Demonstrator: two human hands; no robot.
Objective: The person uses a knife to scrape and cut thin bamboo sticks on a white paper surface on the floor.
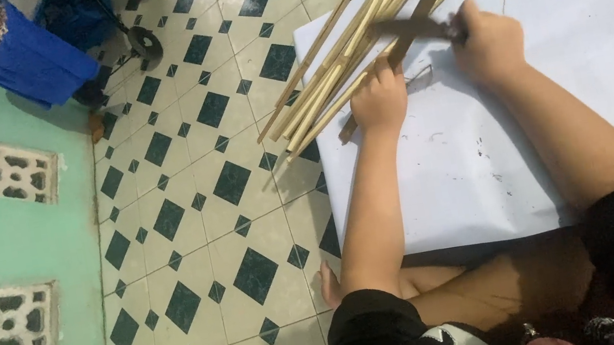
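**Sticks fan out past the sheet's far-left corner**

Bare knees sit at the white sheet's (pixel 535 161) near edge, on the tiled floor (pixel 191 215). The left hand (pixel 379 100) has its fingers curled over the sticks (pixel 343 60), whose long axis runs from floor to far edge. Just beside it, the right hand (pixel 485 44) grips a dark blade (pixel 415 28) lying across them.

I sit on a tiled floor (pixel 199 214); a green wall (pixel 14 243) with vent blocks (pixel 17 170), perhaps concrete.
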